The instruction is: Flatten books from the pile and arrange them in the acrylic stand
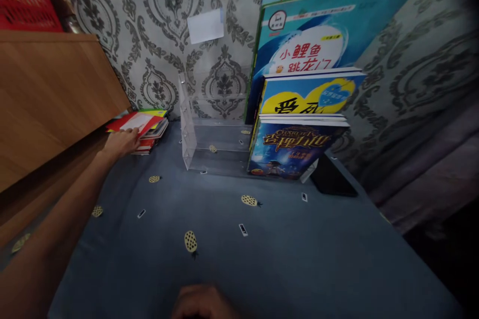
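Note:
At the far left, my left hand [121, 143] reaches to a stack of books by the wooden panel. Its fingers are closed at the near edge of the red book [147, 125] on top; the thumb is hidden. More books [145, 146] lie flat under that one. My right hand [202, 303] is low at the bottom edge, blurred and mostly cut off, apart from any book in view. A clear plastic book rack [189, 132] stands against the wall. Upright in its right part are a dark blue book [290, 147], a blue and yellow book [307, 93] and a tall teal book [366, 22].
A wooden panel [56, 94] slants along the left, with a red basket [26, 2] above it. Right of the rack lies a flat black object [333, 177]. Dark blue patterned cloth [292, 254] covers the table. A white paper [205, 26] is on the wall.

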{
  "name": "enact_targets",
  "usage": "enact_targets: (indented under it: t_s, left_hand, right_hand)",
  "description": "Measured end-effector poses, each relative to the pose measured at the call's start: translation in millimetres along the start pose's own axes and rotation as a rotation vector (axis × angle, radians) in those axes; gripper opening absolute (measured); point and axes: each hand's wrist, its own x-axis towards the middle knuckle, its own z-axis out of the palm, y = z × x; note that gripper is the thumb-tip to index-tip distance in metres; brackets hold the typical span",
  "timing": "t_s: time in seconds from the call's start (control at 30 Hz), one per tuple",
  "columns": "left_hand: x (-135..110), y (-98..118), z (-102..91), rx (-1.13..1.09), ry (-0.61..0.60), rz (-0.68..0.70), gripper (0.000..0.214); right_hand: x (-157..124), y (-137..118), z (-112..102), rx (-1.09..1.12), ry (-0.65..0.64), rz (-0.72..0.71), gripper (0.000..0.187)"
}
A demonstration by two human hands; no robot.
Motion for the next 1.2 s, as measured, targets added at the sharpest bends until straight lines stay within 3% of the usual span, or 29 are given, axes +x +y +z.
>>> enact_targets:
  t_s: [0.1,0.23,0.33,0.47,0.67,0.83,1.0,1.1,1.2]
  left_hand:
    - [0,9,2.2,-0.011,0.049,-0.08,0.061]
    - [19,26,10.9,-0.087,0.081,-0.216,0.046]
    - [20,34,17.6,-0.108,0.122,-0.227,0.046]
    - [-12,28,30.3,-0.141,0.167,-0.157,0.051]
    - [-77,-2,66.1,-0.282,0.303,-0.017,0.055]
    - [-135,-2,83.6,-0.305,0.241,0.133,0.057]
    - [-195,4,76.3,-0.357,0.082,0.255,0.059]
    - [-199,-5,61.5,-0.493,-0.105,0.301,0.072]
    - [-168,-13,47.7,-0.622,-0.221,0.187,0.076]
  right_hand:
    - [-2,-2,-2,-0.017,0.013,0.032,0.026]
    - [-1,-1,-4,-0.054,-0.037,0.012,0.03]
    - [-2,-1,-3,-0.05,-0.018,-0.011,0.033]
    - [-5,-9,-1,-0.047,0.021,0.014,0.024]
    - [-8,-27,0,-0.024,0.058,0.002,0.022]
    - [-11,-36,3,-0.005,0.097,0.002,0.02]
    - [-14,-44,4,0.007,0.115,0.041,0.02]
    - [-15,-47,4,-0.005,0.129,0.037,0.02]
    - [-16,-49,4,-0.018,0.129,0.025,0.021]
